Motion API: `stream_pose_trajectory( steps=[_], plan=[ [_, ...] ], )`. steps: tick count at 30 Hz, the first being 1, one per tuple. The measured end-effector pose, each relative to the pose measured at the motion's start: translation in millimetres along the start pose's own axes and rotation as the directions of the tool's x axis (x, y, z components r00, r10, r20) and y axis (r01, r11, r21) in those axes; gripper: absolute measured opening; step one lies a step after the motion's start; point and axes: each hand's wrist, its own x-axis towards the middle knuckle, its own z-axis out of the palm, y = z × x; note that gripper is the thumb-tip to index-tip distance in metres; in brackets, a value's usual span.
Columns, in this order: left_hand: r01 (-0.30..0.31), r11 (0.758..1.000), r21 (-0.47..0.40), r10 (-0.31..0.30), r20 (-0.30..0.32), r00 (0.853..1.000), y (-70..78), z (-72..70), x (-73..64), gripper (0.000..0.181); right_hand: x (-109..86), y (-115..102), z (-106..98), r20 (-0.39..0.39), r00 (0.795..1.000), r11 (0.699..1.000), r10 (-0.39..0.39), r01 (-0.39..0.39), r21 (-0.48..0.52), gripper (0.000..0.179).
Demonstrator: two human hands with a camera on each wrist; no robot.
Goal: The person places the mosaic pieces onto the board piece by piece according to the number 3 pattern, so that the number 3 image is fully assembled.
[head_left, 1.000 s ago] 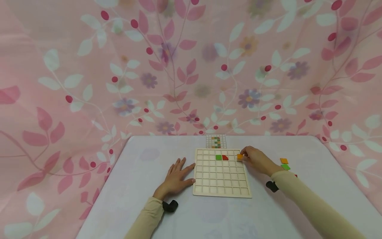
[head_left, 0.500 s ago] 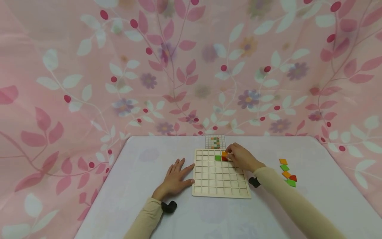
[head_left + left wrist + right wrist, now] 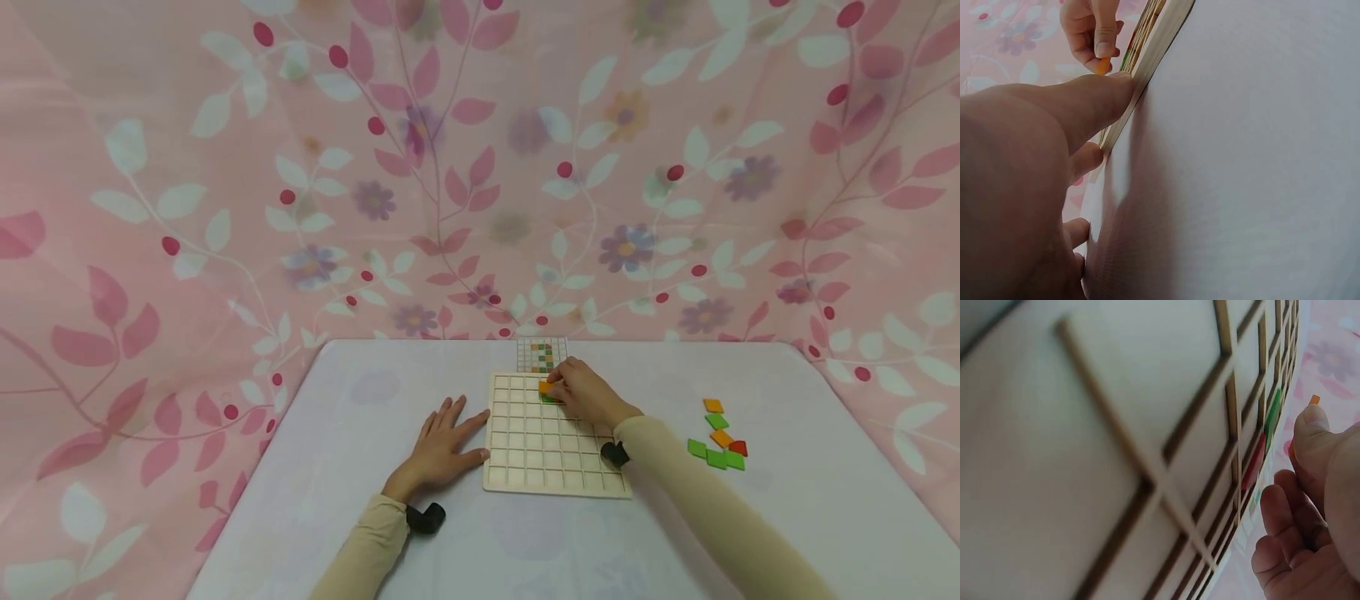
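Observation:
My right hand (image 3: 590,394) pinches an orange square tile (image 3: 545,387) between thumb and fingertips, raised over the upper part of a wooden grid board (image 3: 534,450). Just under that tile a green square tile (image 3: 549,398) lies in a cell, partly covered. The right wrist view shows a red tile (image 3: 1254,464) in the cell beside the green one; the hand hides it in the head view. My left hand (image 3: 440,450) lies spread on the table, with thumb and index fingertips against the board's left edge.
On the right lie loose tiles: an orange tile (image 3: 713,406), a green tile (image 3: 717,422), another orange tile (image 3: 722,438), a red tile (image 3: 738,448) and several green ones. A printed pattern card (image 3: 528,354) lies behind the board. The white table (image 3: 360,467) meets a floral curtain (image 3: 480,167).
My right hand has carried the orange tile left across the board, from its right edge, past the red tile, to above the green one. The left hand keeps its place.

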Motion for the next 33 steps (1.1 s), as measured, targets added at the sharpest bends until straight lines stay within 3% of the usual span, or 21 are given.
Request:
stream_pose_trajectory(
  steps=[11,22,33],
  plan=[
    [-0.007,1.000,-0.028,0.007,0.008,1.000,-1.3,-0.5,-0.6,0.067,4.8,-13,7,-0.004,0.996,0.993,-0.091,0.091,-0.073,0.014],
    [-0.008,1.000,-0.026,0.009,0.013,1.000,1.3,-1.4,-1.2,0.065,14.1,-17,12,0.013,0.995,0.990,-0.096,0.097,-0.107,0.024],
    [0.006,1.000,-0.010,-0.005,0.014,1.000,0.8,-2.0,-1.4,0.064,15.1,-18,11,0.032,0.998,0.998,-0.047,0.048,-0.046,0.021]
  ],
)
